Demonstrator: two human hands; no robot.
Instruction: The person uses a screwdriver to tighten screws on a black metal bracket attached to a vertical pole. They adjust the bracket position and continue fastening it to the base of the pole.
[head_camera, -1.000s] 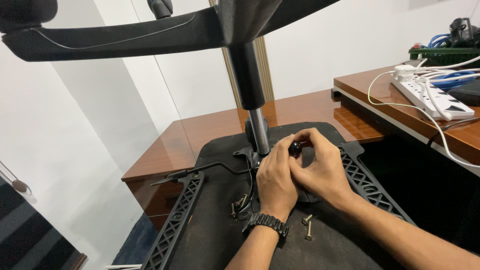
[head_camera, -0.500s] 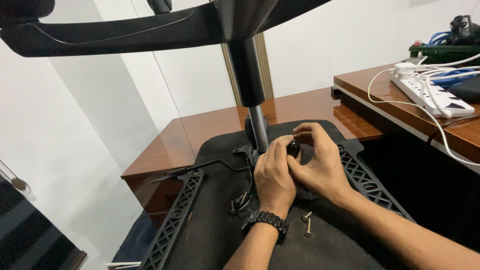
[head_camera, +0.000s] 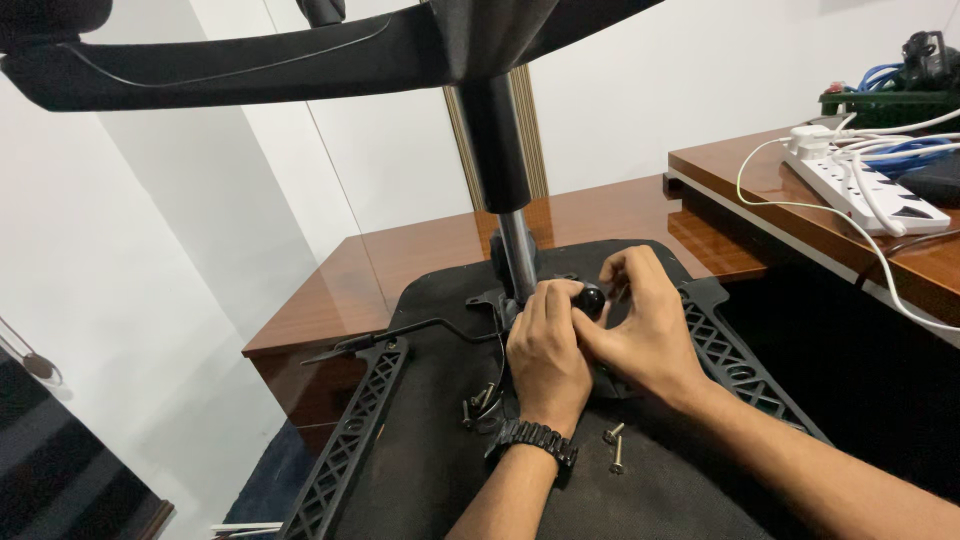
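We have an office chair upside down on the wooden desk (head_camera: 420, 250), its seat underside (head_camera: 420, 470) facing up and the gas lift column (head_camera: 515, 255) rising to the star base (head_camera: 250, 50) overhead. Our left hand (head_camera: 545, 360) and right hand (head_camera: 640, 325) sit close together at the foot of the column, over the seat mechanism plate. Between them is a small black round knob (head_camera: 591, 299); the right fingers curl over it and pinch it, while the left hand, fingers bent, presses down just beside it, touching the right. We judge the step in hand to be working that knob on the mechanism, though whether tightening or loosening we cannot tell. Two loose screws (head_camera: 614, 445) lie on the seat near our wrists, and more screws (head_camera: 478, 402) stand by the black lever (head_camera: 400, 335) at left. The next move seems to call for a firm twisting grip while the left hand steadies the plate
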